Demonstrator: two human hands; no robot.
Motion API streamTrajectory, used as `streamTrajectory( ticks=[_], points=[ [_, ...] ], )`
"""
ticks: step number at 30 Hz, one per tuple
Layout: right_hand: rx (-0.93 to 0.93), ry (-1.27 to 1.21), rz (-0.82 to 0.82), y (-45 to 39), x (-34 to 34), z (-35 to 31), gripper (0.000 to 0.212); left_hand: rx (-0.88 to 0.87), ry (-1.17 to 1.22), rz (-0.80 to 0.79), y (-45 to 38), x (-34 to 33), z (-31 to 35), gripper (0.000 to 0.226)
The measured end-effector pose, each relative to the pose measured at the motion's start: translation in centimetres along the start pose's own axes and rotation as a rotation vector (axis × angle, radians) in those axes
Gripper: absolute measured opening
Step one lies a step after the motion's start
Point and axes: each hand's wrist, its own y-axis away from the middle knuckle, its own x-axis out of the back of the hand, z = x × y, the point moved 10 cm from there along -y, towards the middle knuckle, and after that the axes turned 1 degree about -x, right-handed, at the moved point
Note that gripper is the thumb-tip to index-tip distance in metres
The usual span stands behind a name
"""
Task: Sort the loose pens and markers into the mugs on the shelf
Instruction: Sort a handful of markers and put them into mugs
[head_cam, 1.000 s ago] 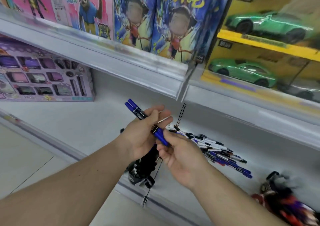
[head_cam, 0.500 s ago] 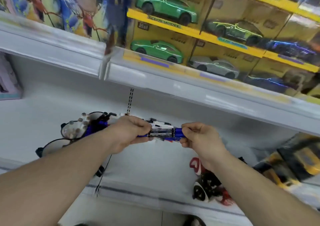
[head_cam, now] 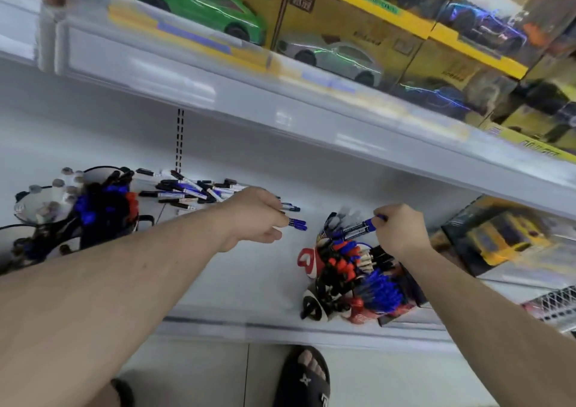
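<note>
On the white shelf (head_cam: pixel 237 275), mugs (head_cam: pixel 103 210) stuffed with pens stand far left, with the loose pile (head_cam: pixel 187 190) lying just beside them. The bundle gripped jointly half a second ago has been split: the left hand (head_cam: pixel 254 215) is curled round a few blue pens (head_cam: pixel 296 222) above the shelf, while one blue marker (head_cam: pixel 358 229) is pinched by the right hand (head_cam: pixel 397 230) over the crowded right mugs (head_cam: pixel 343 275), so a drop-in seems near. Boxed toy cars (head_cam: pixel 495 238) are stacked further right, and little room appears left among the packed caps.
</note>
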Motion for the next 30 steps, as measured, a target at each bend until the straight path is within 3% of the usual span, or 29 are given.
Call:
streamTrajectory(
  ticks=[5,9,13,19,22,25,28,30],
  points=[
    [-0.009,0.14,-0.053,-2.7,-5.1,1.6,0.044,0.013,-0.083,-0.028,-1.0,-0.4,-0.8,0.032],
    [-0.048,0.255,-0.185,-4.0,-10.2,2.1,0.017,0.035,-0.163,-0.015,-1.1,0.7,-1.9,0.03],
    [-0.024,0.35,-0.329,-4.7,-14.5,2.0,0.032,0.073,-0.202,0.015,-1.4,2.6,-3.1,0.028],
    [-0.012,0.426,-0.442,-6.0,-17.5,1.4,0.023,0.143,-0.192,0.045,-1.1,4.3,-4.9,0.022],
    [-0.018,0.424,-0.529,-6.8,-17.6,0.6,0.035,0.172,-0.142,0.086,-0.7,5.5,-5.9,0.018],
    [0.046,0.436,-0.457,-8.3,-16.7,-1.8,0.033,0.19,-0.082,0.206,-1.1,7.4,-6.7,0.017],
    [0.18,0.409,-0.402,-8.8,-17.9,-5.5,0.023,0.159,0.126,0.359,-2.0,8.1,-7.7,0.016],
    [0.245,0.386,-0.45,-8.4,-20.3,-7.2,0.037,0.156,0.3,0.429,-2.5,7.3,-9.4,0.014]
  ],
)
